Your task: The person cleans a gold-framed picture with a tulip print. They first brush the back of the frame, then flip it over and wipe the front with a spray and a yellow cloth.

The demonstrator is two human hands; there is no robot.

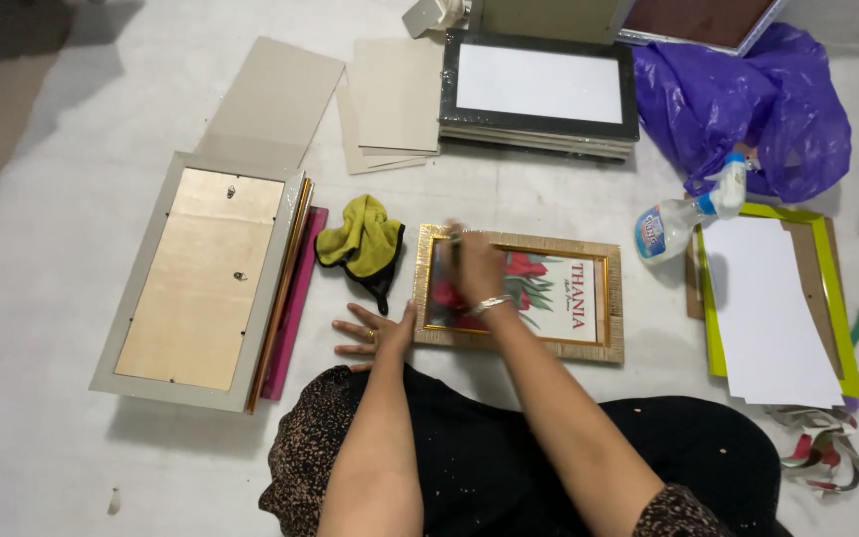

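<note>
Fingers point(352, 330) of the left hand point(375, 333) lie spread flat on the floor, the thumb side touching the left edge of the gold picture frame point(519, 294), which lies face up on the pale floor point(42, 259) directly in front of the seated person. Those of the right hand point(474, 264) rest on the frame's glass over a red flower print, but motion blur smears them, so I cannot tell whether they are pressed together or pinching something; a thin pale streak near their tips is too blurred to identify. To the left, the biggest object is a grey frame point(201, 283) lying back side up on a stack whose lower frames show only as thin coloured edges. At the top, a black frame with a white centre point(539, 85) tops another stack, and two more frames above it are cut off by the picture's edge. A crumpled purple plastic bag point(748, 99) sits at upper right. A green frame point(832, 288) on the right is mostly hidden by white sheets point(768, 308). Beige boards point(390, 99) lie fanned at upper centre. A yellow and black cloth point(362, 244) lies just left of the gold frame, and a spray bottle point(688, 214) lies tilted near its upper right corner.
</note>
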